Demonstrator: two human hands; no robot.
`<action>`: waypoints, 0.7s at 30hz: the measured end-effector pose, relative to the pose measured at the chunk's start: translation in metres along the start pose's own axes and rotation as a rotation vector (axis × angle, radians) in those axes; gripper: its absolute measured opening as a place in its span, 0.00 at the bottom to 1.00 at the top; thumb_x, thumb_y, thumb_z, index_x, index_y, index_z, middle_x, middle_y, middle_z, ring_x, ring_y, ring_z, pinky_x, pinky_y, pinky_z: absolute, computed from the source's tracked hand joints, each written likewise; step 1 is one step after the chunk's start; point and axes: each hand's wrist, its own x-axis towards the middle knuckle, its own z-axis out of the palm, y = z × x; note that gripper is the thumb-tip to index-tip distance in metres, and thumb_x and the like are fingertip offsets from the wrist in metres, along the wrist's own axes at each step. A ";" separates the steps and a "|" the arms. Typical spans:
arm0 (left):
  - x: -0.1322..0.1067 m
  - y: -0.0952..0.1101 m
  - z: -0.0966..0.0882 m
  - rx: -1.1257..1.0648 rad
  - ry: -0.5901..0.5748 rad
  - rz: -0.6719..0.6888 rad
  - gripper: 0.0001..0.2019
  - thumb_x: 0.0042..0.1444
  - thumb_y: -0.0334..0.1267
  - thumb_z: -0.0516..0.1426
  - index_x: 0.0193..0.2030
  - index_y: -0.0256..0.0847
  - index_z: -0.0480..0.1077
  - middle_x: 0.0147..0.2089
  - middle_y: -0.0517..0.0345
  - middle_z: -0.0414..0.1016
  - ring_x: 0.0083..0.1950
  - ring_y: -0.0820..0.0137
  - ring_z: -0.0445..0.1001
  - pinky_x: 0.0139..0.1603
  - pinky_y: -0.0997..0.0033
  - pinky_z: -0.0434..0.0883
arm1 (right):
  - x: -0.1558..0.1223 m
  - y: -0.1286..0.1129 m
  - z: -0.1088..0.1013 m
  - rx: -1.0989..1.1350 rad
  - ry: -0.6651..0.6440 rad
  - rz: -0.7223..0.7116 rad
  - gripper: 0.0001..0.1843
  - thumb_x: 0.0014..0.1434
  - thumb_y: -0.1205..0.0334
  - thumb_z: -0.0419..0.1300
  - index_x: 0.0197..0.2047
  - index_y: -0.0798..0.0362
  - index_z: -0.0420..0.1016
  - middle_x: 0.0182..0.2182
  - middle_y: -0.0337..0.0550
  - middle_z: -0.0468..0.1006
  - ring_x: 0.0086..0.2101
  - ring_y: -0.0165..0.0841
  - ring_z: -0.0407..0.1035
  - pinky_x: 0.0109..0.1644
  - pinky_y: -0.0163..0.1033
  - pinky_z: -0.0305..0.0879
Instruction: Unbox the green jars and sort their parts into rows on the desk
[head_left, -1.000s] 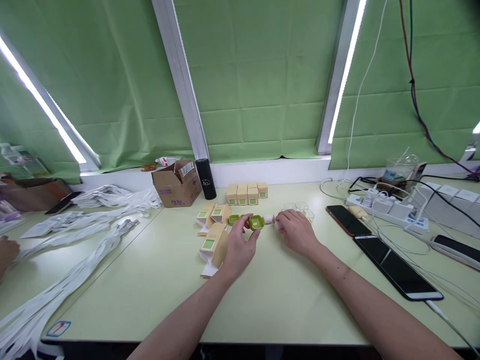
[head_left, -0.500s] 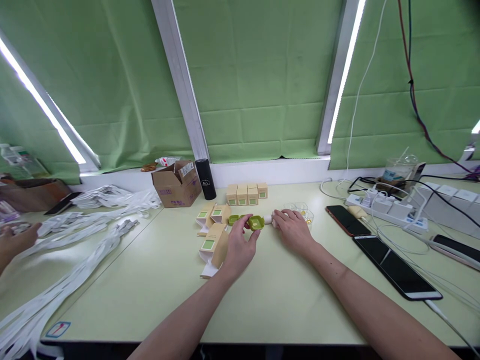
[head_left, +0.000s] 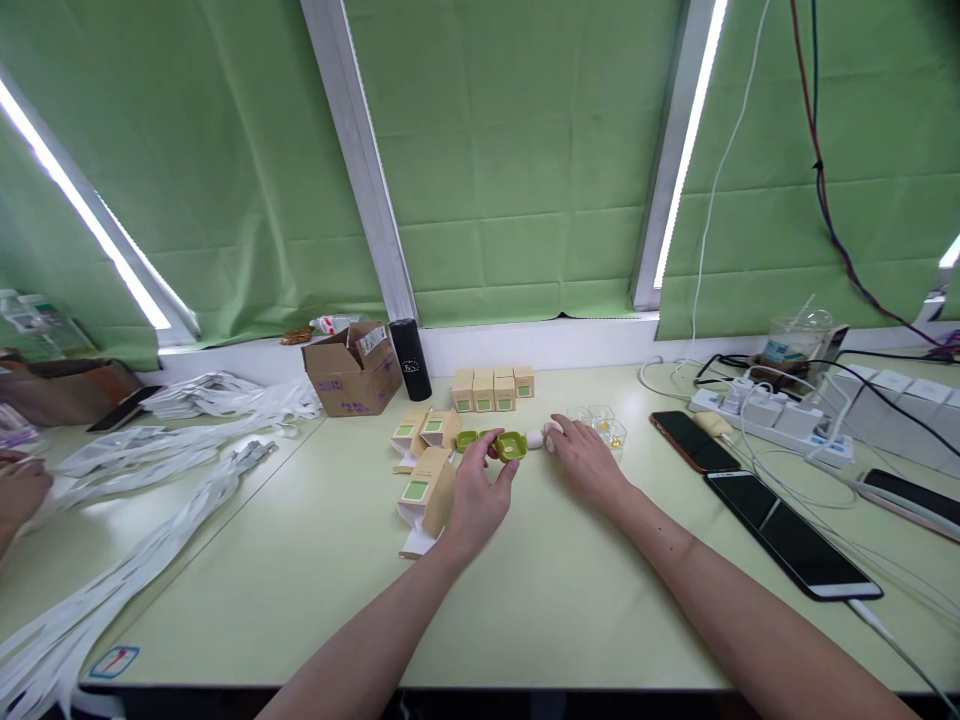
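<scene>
My left hand [head_left: 482,492] is closed on a small olive-green square case [head_left: 513,446], whose hollow inside faces up. A second green piece [head_left: 466,439] shows just left of those fingers; whether the two are joined is hidden. A short white cylinder [head_left: 534,439] lies between the case and my right hand [head_left: 587,462]. That hand is closed, with something small and white at its fingertips that I cannot make out. Beyond it are several clear plastic cups [head_left: 602,420] with small yellowish bits. Opened cardboard boxes with green windows [head_left: 429,490] lie left of my left hand.
Several closed small boxes [head_left: 484,390] stand in a row behind. A brown carton [head_left: 352,370] and black cylinder [head_left: 410,360] are at the back. White cables [head_left: 172,530] and another person's hand [head_left: 21,492] are left; phones [head_left: 793,535] and a power strip [head_left: 772,425] are right.
My right hand's fingers have shifted slightly, exposing more of the white cylinder and clear cups. My left hand stays on the green case. The other person's hand has moved left.
</scene>
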 end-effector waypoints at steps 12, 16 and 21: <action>0.000 -0.001 0.000 0.005 0.008 0.000 0.20 0.63 0.39 0.61 0.61 0.45 0.71 0.50 0.51 0.77 0.49 0.63 0.74 0.51 0.61 0.72 | -0.002 -0.003 -0.001 -0.015 0.017 -0.001 0.27 0.59 0.79 0.54 0.61 0.56 0.70 0.60 0.58 0.73 0.55 0.47 0.68 0.55 0.46 0.59; 0.000 -0.002 0.000 -0.002 0.002 0.000 0.20 0.63 0.39 0.61 0.62 0.45 0.71 0.51 0.51 0.77 0.49 0.63 0.74 0.51 0.61 0.72 | -0.002 -0.005 -0.006 0.004 0.044 -0.014 0.28 0.55 0.76 0.58 0.60 0.54 0.71 0.61 0.57 0.73 0.58 0.49 0.65 0.57 0.48 0.59; 0.000 -0.002 0.000 -0.001 0.000 -0.001 0.20 0.63 0.39 0.61 0.62 0.45 0.71 0.50 0.51 0.77 0.49 0.63 0.74 0.50 0.61 0.72 | -0.005 -0.013 -0.009 0.058 0.046 -0.148 0.26 0.62 0.72 0.56 0.63 0.53 0.70 0.64 0.53 0.72 0.64 0.48 0.59 0.67 0.51 0.54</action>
